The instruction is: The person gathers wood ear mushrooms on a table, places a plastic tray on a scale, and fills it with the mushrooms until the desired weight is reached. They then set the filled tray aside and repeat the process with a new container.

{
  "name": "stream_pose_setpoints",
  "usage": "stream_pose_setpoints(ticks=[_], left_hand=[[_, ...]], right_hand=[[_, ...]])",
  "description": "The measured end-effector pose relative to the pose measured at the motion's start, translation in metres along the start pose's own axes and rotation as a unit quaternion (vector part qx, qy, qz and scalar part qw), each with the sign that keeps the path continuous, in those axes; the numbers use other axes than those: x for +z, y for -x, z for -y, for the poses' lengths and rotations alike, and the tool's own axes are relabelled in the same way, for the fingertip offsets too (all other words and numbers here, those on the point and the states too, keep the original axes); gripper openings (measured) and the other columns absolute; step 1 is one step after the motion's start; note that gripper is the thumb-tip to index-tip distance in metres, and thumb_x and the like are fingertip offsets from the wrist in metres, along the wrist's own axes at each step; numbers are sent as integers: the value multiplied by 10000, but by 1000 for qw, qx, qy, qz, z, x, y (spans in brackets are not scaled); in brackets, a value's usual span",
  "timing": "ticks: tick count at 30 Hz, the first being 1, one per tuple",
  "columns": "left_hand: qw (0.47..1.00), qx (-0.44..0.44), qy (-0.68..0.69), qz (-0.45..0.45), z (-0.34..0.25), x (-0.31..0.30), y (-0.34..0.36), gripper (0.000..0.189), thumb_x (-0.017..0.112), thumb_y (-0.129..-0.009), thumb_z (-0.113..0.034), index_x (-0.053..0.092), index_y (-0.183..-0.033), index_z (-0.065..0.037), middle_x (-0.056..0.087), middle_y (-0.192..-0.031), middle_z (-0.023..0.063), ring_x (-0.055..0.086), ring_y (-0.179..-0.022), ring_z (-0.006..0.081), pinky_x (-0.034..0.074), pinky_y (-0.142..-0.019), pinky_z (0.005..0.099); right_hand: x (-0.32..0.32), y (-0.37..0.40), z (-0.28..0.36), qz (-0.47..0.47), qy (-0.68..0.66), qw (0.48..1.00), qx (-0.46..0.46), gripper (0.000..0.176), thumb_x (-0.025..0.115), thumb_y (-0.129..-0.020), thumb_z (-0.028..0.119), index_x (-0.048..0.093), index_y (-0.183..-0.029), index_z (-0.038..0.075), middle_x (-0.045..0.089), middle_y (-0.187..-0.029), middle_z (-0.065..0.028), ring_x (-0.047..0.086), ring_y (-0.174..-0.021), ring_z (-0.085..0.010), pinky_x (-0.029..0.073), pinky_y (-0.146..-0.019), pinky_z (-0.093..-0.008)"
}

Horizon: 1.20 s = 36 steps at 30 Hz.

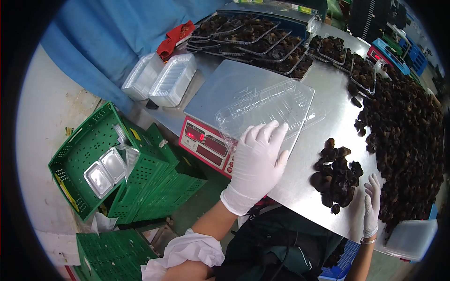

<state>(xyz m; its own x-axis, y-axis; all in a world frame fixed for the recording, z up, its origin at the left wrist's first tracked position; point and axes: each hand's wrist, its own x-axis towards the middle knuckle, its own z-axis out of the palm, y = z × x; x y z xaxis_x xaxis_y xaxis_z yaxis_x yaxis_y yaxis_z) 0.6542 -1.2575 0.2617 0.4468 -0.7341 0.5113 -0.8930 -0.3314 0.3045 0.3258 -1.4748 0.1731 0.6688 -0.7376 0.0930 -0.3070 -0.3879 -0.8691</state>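
Note:
My left hand (260, 161), in a white glove, reaches over the near edge of a clear plastic tray (267, 107). Its fingers are stretched out at the tray's rim, with the thumb apart. The tray lies on the flat plate of a weighing scale (213, 89), whose red front panel (206, 145) shows lit red digits. My right hand (371, 206), also gloved, is on the steel table with fingers extended and nothing in it. It sits just right of a small heap of dark wood ear mushrooms (342, 175), between that heap and the large pile (403, 145).
Filled trays (253, 40) stand at the back. Stacks of empty clear trays (173, 79) and a red cloth (176, 40) lie left of the scale. Green crates (136, 182) are stacked at the left, the top one holding trays. More clear plastic (412, 239) stands at the lower right.

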Motion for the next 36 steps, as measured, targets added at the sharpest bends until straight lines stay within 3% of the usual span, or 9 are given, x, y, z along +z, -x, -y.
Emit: stream_pose_setpoints(ticks=[3, 6, 9, 13, 17, 26, 33, 35, 36], left_hand=[[993, -73, 2, 90, 9, 4, 1, 421, 675, -846, -107, 645, -1263, -55, 664, -1084, 107, 619, -1046, 302, 471, -952, 449], [999, -34, 10, 41, 30, 12, -6, 322, 661, -860, -41, 700, -1178, -64, 672, -980, 87, 644, -970, 281, 501, -885, 400], [984, -30, 117, -128, 31, -33, -20, 253, 683, -879, 17, 749, -1108, -67, 681, -1029, 70, 650, -937, 201, 508, -833, 305], [923, 42, 59, -378, 48, -96, -33, 320, 692, -871, 84, 742, -1160, -44, 695, -1045, 67, 646, -908, 157, 519, -810, 270], [897, 39, 106, -427, 66, -119, -37, 291, 671, -884, 117, 719, -1154, 21, 700, -1098, 113, 659, -1025, 175, 533, -865, 273], [959, 0, 43, -280, 61, -97, -30, 302, 685, -853, 93, 754, -1117, -38, 686, -1003, 59, 645, -934, 150, 507, -846, 265], [981, -99, 43, 160, 66, -30, -17, 369, 700, -849, -81, 678, -1218, -75, 663, -1017, 116, 633, -886, 285, 508, -810, 346], [994, 18, -32, 99, 54, -24, -18, 478, 747, -801, -114, 647, -1264, -51, 668, -1094, 117, 621, -989, 300, 498, -889, 389], [994, 27, -27, 103, 42, -23, -22, 478, 747, -801, -114, 647, -1264, -51, 668, -1094, 117, 621, -989, 300, 498, -889, 389]], right_hand=[[2, 2, 1, 0, 2, 1000, 8, 669, 534, -1008, 468, 428, -1492, 19, 362, -1592, -137, 516, -1275, -264, 385, -1108, -399], [2, 5, 1, 1, 0, 1000, 13, 654, 540, -1009, 451, 430, -1491, 23, 369, -1590, -132, 518, -1274, -259, 386, -1107, -396], [-1, 3, -2, -2, -5, 1000, 7, 621, 548, -1013, 406, 434, -1489, 25, 374, -1587, -126, 522, -1268, -251, 390, -1104, -391], [-5, 9, -5, -13, -19, 1000, 16, 558, 551, -1022, 310, 435, -1490, 30, 379, -1585, -119, 526, -1256, -235, 399, -1097, -380], [-5, 10, -8, -16, -30, 999, 18, 520, 547, -1024, 263, 452, -1481, 34, 382, -1582, -114, 527, -1247, -222, 401, -1092, -361], [-2, 8, 0, -12, -12, 1000, 25, 521, 552, -1013, 221, 447, -1481, 17, 378, -1584, -115, 529, -1230, -196, 408, -1087, -340], [-4, 6, 1, 1, -3, 1000, 24, 512, 561, -1006, 260, 483, -1457, 31, 410, -1564, -110, 542, -1237, -213, 417, -1081, -353], [-4, 1, 5, -10, -22, 1000, 6, 493, 598, -959, 168, 523, -1428, 33, 439, -1533, -122, 551, -1172, -202, 437, -1058, -347], [-8, -1, 5, 7, -24, 999, 30, 608, 667, -917, 202, 474, -1467, 31, 410, -1547, -160, 521, -1265, -257, 409, -1098, -371]])
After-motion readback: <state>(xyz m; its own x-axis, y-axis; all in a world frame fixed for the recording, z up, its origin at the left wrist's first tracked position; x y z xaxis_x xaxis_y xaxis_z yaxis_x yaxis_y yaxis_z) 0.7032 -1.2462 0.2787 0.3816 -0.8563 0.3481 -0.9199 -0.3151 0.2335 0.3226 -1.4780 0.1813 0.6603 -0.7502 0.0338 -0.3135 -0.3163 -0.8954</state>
